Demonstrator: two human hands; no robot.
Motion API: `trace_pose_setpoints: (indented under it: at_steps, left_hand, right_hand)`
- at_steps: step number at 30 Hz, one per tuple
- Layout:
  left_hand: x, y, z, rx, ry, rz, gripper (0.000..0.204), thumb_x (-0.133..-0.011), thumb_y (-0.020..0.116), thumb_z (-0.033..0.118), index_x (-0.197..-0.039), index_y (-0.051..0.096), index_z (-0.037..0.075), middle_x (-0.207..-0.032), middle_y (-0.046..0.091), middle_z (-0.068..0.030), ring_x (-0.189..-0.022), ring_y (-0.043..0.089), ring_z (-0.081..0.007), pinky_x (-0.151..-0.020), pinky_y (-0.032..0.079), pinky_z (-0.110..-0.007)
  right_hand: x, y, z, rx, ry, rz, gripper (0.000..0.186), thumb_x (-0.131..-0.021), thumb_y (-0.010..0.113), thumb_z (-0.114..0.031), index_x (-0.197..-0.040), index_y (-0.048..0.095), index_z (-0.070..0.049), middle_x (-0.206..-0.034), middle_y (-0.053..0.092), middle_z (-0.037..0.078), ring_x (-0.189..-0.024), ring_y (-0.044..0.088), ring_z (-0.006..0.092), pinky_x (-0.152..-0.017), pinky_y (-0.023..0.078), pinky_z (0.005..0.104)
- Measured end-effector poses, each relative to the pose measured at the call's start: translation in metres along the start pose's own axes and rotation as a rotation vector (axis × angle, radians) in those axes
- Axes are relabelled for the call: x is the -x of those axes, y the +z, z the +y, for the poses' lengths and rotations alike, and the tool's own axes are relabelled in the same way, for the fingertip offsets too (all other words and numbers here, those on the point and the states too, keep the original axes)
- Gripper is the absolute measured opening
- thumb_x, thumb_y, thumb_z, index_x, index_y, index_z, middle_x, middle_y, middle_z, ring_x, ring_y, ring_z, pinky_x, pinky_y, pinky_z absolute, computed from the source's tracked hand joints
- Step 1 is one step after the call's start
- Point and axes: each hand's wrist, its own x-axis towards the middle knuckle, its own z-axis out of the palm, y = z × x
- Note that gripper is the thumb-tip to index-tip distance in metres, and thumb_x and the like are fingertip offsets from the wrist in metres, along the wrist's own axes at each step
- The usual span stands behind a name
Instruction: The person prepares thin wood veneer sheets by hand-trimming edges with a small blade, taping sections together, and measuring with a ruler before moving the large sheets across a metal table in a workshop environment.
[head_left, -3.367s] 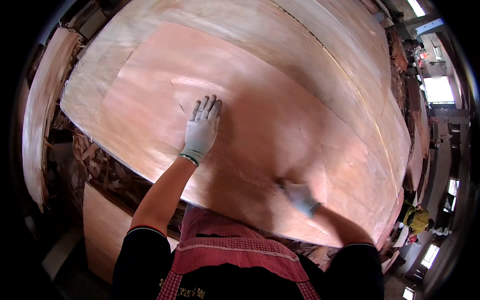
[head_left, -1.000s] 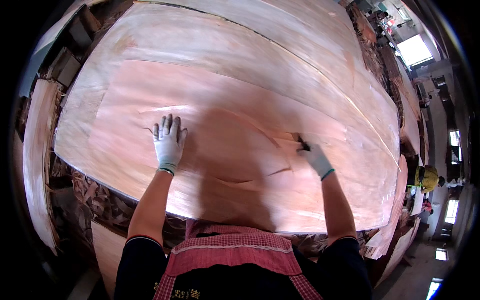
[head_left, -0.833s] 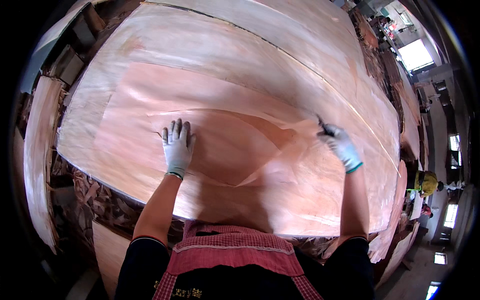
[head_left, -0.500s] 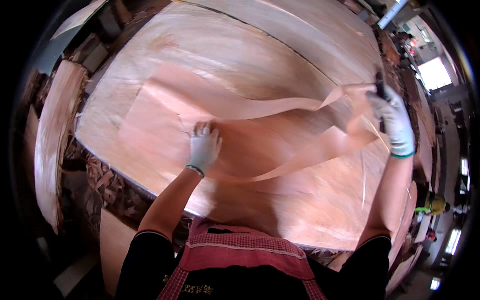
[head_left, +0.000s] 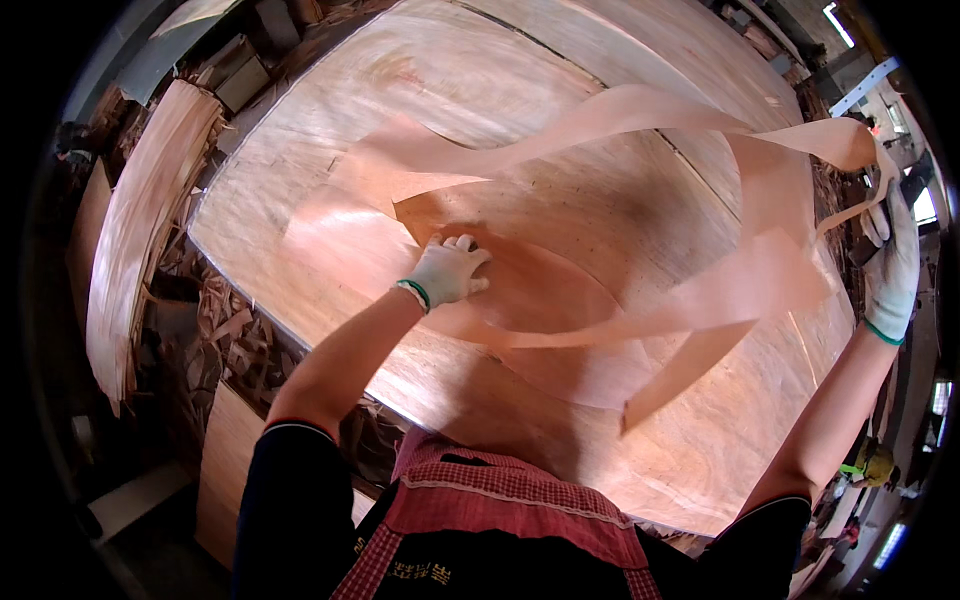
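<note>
While the red checked apron (head_left: 515, 508) stands at the near side of the large pale wood panel (head_left: 700, 460), a thin veneer sheet (head_left: 325, 238) lies over the panel's middle and left; the left hand (head_left: 450, 270), white-gloved, rests on this sheet, palm down, fingers bent and spread apart, with nothing seen gripped; left of the panel lie brown wood scraps (head_left: 235, 330), and beyond them a long curved slab (head_left: 140, 240); a loosened veneer strip (head_left: 775, 190) loops up over the panel's right half, one tail hanging toward the near side; the right hand (head_left: 893, 265), white-gloved, is raised at the right, apparently closed on the strip's looped end, finger contact being poorly seen near the dim rim; farther off, a dark seam (head_left: 540, 42) crosses the panel.
</note>
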Motion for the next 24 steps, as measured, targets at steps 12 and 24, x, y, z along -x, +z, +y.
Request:
trace_pose_setpoints:
  at_steps: [12, 24]
  left_hand:
    - [0.0, -0.137, -0.069, -0.001, 0.255, -0.383, 0.044, -0.082, 0.069, 0.036, -0.116, 0.063, 0.009, -0.113, 0.066, -0.0125, -0.109, 0.059, -0.0275, -0.1, 0.041, -0.037]
    - [-0.259, -0.149, -0.062, -0.482, -0.007, 0.431, 0.021, -0.087, 0.056, 0.022, -0.103, 0.066, 0.013, -0.103, 0.065, -0.0145, -0.102, 0.06, -0.0325, -0.089, 0.047, -0.043]
  right_hand:
    - [-0.028, -0.046, 0.094, 0.269, 0.236, 0.185, 0.02, -0.09, 0.065, -0.024, -0.102, 0.061, -0.01, -0.071, 0.05, -0.007, -0.058, 0.045, 0.0014, -0.049, 0.033, 0.0158]
    - [-0.084, -0.061, 0.145, 0.474, -0.035, 0.583, 0.023, -0.092, 0.061, -0.019, -0.108, 0.063, -0.002, -0.07, 0.057, -0.001, -0.058, 0.049, 0.0078, -0.053, 0.043, 0.0255]
